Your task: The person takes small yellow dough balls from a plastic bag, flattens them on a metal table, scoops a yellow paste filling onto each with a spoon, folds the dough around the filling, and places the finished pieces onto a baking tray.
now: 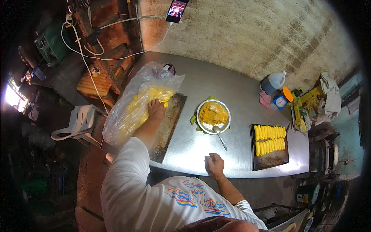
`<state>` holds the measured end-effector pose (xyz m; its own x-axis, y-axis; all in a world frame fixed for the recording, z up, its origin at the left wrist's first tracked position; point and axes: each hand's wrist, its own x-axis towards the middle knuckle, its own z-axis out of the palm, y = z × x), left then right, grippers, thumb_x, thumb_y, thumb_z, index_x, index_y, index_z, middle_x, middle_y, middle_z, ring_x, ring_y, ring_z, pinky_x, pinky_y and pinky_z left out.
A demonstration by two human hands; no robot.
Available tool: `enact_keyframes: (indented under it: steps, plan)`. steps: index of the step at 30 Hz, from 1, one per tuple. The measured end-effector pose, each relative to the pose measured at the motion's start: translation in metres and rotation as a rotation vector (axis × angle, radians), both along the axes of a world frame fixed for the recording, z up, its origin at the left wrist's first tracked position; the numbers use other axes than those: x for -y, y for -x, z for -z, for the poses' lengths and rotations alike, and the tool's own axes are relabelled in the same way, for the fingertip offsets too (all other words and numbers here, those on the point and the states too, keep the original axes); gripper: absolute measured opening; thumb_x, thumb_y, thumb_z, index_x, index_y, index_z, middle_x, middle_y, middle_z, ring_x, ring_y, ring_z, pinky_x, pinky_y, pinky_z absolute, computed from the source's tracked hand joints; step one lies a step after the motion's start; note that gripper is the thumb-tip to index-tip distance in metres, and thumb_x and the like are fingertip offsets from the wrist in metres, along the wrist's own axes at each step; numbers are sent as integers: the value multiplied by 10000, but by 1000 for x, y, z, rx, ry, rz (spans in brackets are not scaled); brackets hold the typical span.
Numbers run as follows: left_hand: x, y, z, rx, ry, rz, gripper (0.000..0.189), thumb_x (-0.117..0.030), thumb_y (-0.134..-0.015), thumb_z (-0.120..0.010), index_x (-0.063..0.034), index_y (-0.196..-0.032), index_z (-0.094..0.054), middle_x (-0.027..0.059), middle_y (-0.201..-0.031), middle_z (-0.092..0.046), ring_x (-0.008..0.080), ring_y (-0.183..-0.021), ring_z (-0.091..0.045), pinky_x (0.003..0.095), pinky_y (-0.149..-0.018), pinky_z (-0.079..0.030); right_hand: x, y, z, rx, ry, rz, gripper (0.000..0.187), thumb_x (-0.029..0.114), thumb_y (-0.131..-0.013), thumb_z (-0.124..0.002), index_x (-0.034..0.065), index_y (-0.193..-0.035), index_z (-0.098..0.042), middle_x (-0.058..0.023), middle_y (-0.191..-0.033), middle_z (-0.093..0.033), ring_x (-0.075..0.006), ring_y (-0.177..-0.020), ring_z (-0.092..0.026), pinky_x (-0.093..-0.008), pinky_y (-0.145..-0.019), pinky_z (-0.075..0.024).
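Observation:
My left hand [156, 109] reaches to the edge of a clear plastic sheet [121, 116], its fingers at a yellow dough piece [165, 103]; whether they grip it is hard to tell. Beneath the plastic lie more yellow dough pieces [145, 98], on a dark baking tray [168, 130]. My right hand [214, 164] rests at the near edge of the steel table [188, 153], fingers curled, with nothing visible in it. Between and beyond the hands stands a bowl [198, 116] of orange-yellow filling [213, 113], with a metal spoon [221, 137] leaning over its rim.
On the right a black tray [271, 165] holds two rows of yellow dough rolls [270, 132]. Behind it are a blue kitchen scale [280, 102], a plastic jug [274, 82] and a pink cloth [265, 99]. A phone [176, 11] with a white cable hangs by the wall; a plastic chair [82, 119] stands left.

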<state>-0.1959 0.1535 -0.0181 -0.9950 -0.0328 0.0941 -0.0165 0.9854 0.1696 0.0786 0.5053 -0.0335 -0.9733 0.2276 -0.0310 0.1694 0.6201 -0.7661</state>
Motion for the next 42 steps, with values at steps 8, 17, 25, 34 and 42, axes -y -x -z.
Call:
enact_keyframes:
  steps: [8, 17, 25, 34, 42]
  plan:
    - [-45, -41, -38, 20, -779, 21, 488, -504, -1037, -553, -46, -1013, -719, 144, -947, -696, 345, -914, -657, 491, -816, -489, -2, -4, 19, 80, 303, 21, 247, 228, -982, -696, 12, -1094, -737, -89, -976, -758, -200, -918, -720, -329, -838, -557]
    - [-131, -175, -32, 336, -1148, 179, 420, -409, -1047, -612, -1, -1113, -688, 132, -916, -726, 224, -842, -688, 383, -779, -539, 50, 69, -26, 17, 566, -247, 411, 228, -949, -779, 11, -1282, -673, -68, -991, -734, -149, -894, -666, -304, -830, -535]
    - [-163, -197, 0, 146, -1247, 2, 371, -377, -1060, -614, -19, -998, -689, 53, -844, -673, 158, -768, -622, 344, -698, -517, 48, 50, -24, -445, 123, -327, 222, 182, -929, -767, 11, -1043, -685, -135, -863, -698, -225, -808, -678, -308, -798, -529]
    - [-186, -192, 30, 78, -1231, -52, 535, -504, -1054, -570, 4, -1204, -644, 155, -1133, -671, 230, -1019, -638, 371, -862, -509, 12, 65, -41, -77, 412, -257, 123, 98, -973, -666, 33, -1078, -660, -68, -941, -673, -204, -845, -634, -332, -752, -501]
    - [-184, -220, 6, 135, -494, 459, 515, -354, -1030, -584, -33, -1432, -545, 202, -1438, -572, 369, -1347, -525, 504, -1087, -389, -31, 55, -22, -317, -293, -843, 394, 156, -857, -725, 66, -1234, -654, -132, -1333, -615, -315, -1281, -569, -499, -1028, -437]
